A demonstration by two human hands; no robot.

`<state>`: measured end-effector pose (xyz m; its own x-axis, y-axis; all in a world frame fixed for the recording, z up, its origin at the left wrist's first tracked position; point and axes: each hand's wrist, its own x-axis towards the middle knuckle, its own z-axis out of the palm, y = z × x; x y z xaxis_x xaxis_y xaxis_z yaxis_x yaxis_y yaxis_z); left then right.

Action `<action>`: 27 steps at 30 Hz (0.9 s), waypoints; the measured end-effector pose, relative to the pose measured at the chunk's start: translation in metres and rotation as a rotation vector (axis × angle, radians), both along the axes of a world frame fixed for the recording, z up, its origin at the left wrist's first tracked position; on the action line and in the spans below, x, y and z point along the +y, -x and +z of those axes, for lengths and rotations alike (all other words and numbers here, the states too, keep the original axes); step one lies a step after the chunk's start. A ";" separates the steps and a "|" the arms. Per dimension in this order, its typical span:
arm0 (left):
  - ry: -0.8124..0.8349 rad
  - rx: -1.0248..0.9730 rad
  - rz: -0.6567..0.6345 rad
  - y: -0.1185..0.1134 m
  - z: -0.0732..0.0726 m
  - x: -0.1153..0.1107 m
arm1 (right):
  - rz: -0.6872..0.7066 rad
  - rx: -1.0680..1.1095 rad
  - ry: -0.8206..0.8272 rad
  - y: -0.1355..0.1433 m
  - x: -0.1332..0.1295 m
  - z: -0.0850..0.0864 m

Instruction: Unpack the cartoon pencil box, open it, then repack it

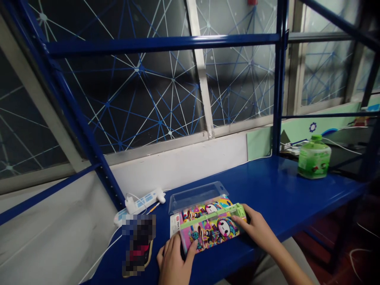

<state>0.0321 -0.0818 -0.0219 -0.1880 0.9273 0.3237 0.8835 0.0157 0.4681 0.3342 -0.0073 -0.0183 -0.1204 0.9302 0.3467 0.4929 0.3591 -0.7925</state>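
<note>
And here at the lower centre of the frame sits a colourful pencil case (212, 231), pink and busy with cartoon print, a round white face showing towards its right end and a lime-green strip running along its far edge! The left hand (175, 255) is half curled at the case's lower-left corner, thumb lying against the near face, fingers bent by the left end, so it has hold of the case there. Over on the other side, the right hand (251, 222) has that end gripped, thumb on top, the fingers partly hidden behind it. Just beyond lies a matching printed card (212, 207), white along its left margin, partly covered, and right behind that a clear plastic tray (197, 195). All of it rests on a blue table (252, 182). Look to the lower left: a pixelated phone (139, 245) lies near the left hand, with a white power strip (145, 201) just above it. At the far right, well apart, a green bottle (314, 158) stands upright, cap on, and up top a blue metal frame (163, 44) crosses the line-patterned windows (157, 95)
</note>
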 end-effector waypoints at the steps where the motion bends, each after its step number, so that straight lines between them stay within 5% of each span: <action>1: -0.002 0.011 -0.002 -0.001 0.002 -0.001 | -0.013 0.009 -0.022 0.000 0.000 0.000; 14: 0.032 0.093 -0.035 -0.011 0.006 -0.005 | -0.159 -0.366 -0.253 0.013 0.005 -0.002; 21: -0.003 -0.043 -0.040 -0.007 -0.001 -0.001 | 0.112 -0.559 -0.287 0.058 -0.009 0.039; 27: 0.037 -0.050 -0.028 -0.008 0.007 -0.001 | 0.131 -0.609 -0.305 0.089 -0.001 0.039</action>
<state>0.0403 -0.0833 -0.0151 -0.1771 0.9435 0.2801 0.8596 0.0097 0.5109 0.2455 -0.0086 0.0209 -0.4813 0.7666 0.4250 0.7554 0.6087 -0.2426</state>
